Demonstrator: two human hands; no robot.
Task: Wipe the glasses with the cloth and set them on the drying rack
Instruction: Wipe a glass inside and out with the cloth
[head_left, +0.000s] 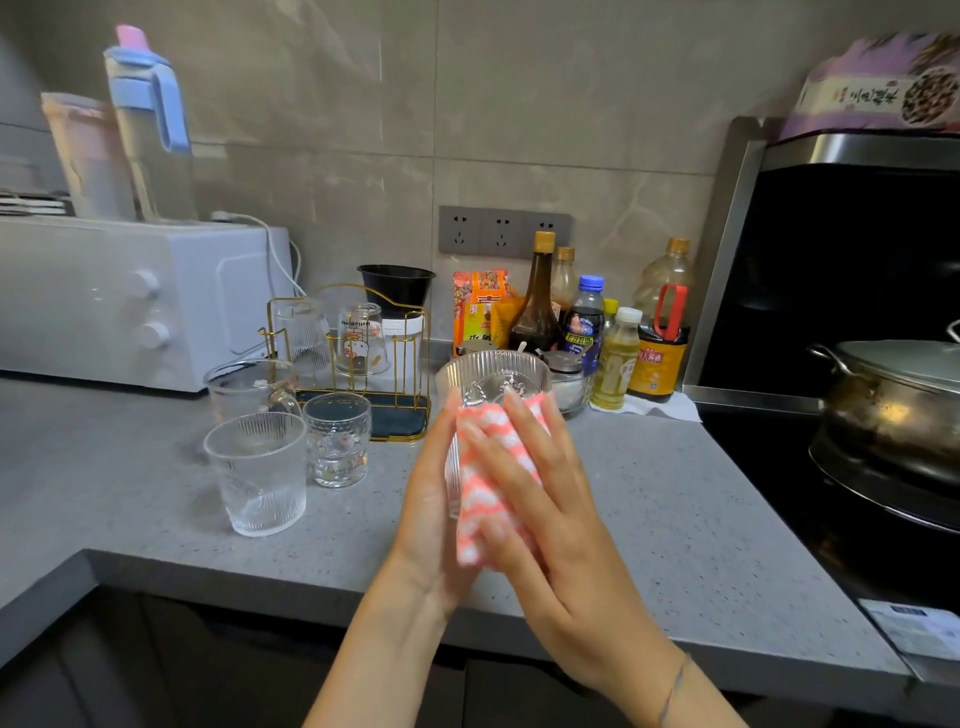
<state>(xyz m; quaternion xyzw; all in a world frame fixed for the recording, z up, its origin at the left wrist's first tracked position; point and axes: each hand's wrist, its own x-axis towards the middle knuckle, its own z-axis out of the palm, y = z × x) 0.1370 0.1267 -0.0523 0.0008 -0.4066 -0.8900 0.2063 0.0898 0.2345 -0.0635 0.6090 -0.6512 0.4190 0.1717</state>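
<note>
Two glasses (332, 338) already hang upside down on the gold wire drying rack (400, 364) at the back of the grey counter (675, 493), while three more (270, 441) stand upright just in front of it, seemingly waiting their turn. A sixth, ribbed glass (493, 382) is mid-wipe above the counter edge: the left hand (431, 499) cups its side, and the right hand (535, 499) lies flat with fingers extended, pressing a pink-and-white checked cloth (493, 478) against the wall of the glass. Neither hand is spread wide; both are closed in around the glass between them. Judging by the count, the job looks roughly a third done, with this glass to be racked and three to follow. Several rack pegs appear free. Sauce bottles (597, 332) crowd the wall behind, and a white oven (140, 301) sits at left.
</note>
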